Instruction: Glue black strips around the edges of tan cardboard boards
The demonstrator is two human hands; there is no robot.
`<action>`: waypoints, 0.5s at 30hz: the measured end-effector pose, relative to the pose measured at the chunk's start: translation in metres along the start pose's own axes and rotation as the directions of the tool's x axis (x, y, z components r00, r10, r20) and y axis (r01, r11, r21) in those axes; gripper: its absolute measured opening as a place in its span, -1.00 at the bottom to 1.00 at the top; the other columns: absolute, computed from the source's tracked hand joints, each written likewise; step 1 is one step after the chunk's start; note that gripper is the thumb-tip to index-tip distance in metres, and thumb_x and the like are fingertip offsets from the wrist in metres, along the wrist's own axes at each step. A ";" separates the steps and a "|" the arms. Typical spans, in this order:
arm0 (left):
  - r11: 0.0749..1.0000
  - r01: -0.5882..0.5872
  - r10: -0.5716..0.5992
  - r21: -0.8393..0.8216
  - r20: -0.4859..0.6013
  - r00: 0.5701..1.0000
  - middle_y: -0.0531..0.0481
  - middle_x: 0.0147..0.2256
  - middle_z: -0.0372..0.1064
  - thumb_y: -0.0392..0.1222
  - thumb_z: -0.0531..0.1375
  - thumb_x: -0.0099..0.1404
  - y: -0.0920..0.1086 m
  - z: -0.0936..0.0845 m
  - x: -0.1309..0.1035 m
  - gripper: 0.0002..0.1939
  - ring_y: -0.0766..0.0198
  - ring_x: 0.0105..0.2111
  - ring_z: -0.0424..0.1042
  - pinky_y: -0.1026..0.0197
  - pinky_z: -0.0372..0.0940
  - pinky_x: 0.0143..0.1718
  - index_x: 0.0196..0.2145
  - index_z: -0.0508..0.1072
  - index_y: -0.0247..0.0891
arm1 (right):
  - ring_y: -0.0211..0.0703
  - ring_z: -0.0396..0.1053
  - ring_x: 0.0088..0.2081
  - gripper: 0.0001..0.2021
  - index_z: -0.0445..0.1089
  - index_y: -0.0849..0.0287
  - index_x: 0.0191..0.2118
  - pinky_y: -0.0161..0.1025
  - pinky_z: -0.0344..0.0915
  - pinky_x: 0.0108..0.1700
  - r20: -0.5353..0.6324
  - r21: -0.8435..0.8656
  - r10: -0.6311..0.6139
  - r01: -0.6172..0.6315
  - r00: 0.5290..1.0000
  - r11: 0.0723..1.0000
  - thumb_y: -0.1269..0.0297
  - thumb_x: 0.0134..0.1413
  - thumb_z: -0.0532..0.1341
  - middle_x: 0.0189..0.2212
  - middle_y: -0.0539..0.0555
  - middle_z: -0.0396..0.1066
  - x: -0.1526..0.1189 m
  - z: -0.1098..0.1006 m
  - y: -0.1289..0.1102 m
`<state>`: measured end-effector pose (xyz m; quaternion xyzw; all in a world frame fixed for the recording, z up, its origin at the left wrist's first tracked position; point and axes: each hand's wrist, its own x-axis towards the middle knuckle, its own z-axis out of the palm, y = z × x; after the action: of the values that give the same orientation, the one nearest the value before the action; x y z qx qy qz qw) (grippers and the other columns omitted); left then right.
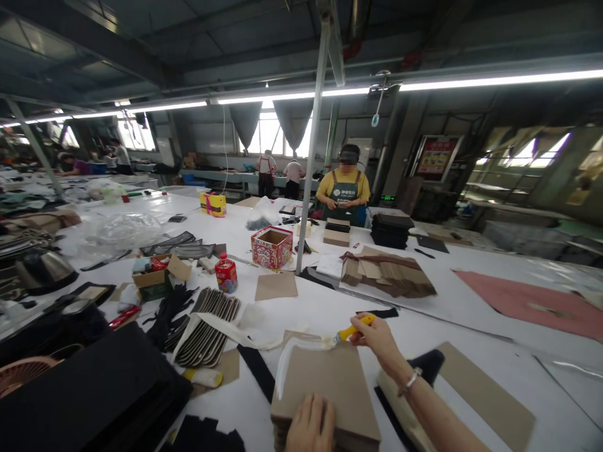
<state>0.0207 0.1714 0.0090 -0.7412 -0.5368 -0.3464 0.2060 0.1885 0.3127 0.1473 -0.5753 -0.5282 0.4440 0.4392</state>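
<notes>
Brown card stack (330, 389) lies under our flat, open left hand (308, 427); our right hand (377, 339) grips a yellow brush (346, 334), spreading white glue (292, 355).

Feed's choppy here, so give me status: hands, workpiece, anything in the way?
Right hand grips yellow-handled brush. Left hand presses brown cardboard stack. White glue along top and left edges. Nothing blocking.

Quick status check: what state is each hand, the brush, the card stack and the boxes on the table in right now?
Right hand: gripping the yellow-handled brush.
Yellow-handled brush: bristles down on the card stack.
Left hand: flat, pressing the card stack's near edge.
Card stack: white streak along its left and top edges.
Red patterned box: open.
Small cardboard box: flaps open.
</notes>
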 end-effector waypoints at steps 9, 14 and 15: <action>0.998 -0.018 0.037 -0.053 0.371 0.928 0.04 -0.21 0.47 -0.27 0.30 0.11 -0.005 -0.029 0.028 -0.69 0.13 -0.24 0.45 0.12 0.40 -0.24 -0.16 0.41 -0.16 | -0.13 0.35 -0.33 -0.85 0.39 0.13 -0.45 -0.21 0.26 -0.21 0.328 -0.317 -0.315 0.418 0.891 0.851 0.21 0.07 0.19 -0.40 0.02 0.39 -0.067 -0.058 -0.026; 0.996 -0.069 0.088 -0.055 0.598 0.797 -0.01 -0.24 0.42 -0.35 0.14 0.25 -0.002 -0.049 0.043 -0.85 0.12 -0.24 0.42 0.07 0.38 -0.23 -0.21 0.39 -0.19 | -0.20 0.32 -0.31 -0.81 0.32 0.12 -0.44 -0.31 0.21 -0.26 0.662 -0.379 -0.223 0.577 0.715 0.724 0.37 0.20 0.08 -0.34 0.00 0.34 -0.140 -0.053 -0.053; 0.994 -0.091 0.110 -0.063 0.629 0.769 -0.03 -0.24 0.42 -0.35 0.11 0.27 -0.003 -0.052 0.046 -0.85 0.11 -0.23 0.42 0.07 0.38 -0.22 -0.21 0.39 -0.21 | -0.20 0.32 -0.31 -0.82 0.34 0.12 -0.43 -0.31 0.21 -0.25 0.652 -0.372 -0.210 0.548 0.729 0.749 0.35 0.20 0.09 -0.35 -0.01 0.34 -0.150 -0.058 -0.057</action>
<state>0.0117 0.1671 0.0775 -0.8449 -0.5293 -0.0742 0.0214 0.2255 0.1646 0.2227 -0.3874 -0.8480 0.3228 0.1633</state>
